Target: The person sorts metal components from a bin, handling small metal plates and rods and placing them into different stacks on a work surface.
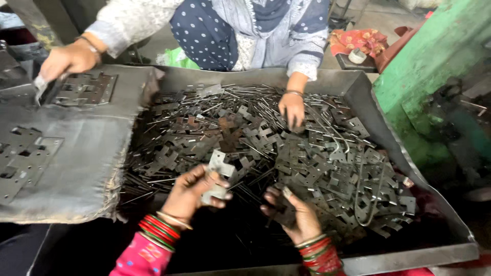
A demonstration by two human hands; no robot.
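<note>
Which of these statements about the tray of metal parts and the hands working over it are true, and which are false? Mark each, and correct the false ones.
1. The left hand holds a pale flat metal plate. True.
2. The right hand rests outside the metal tray. False: it lies inside the tray, on dark metal pieces.
3. A person opposite has one hand in the pile of parts. True.
4. The pile holds only thin rods. False: flat notched plates lie mixed with the rods.
5. Red and green bangles sit on the left wrist. True.
</note>
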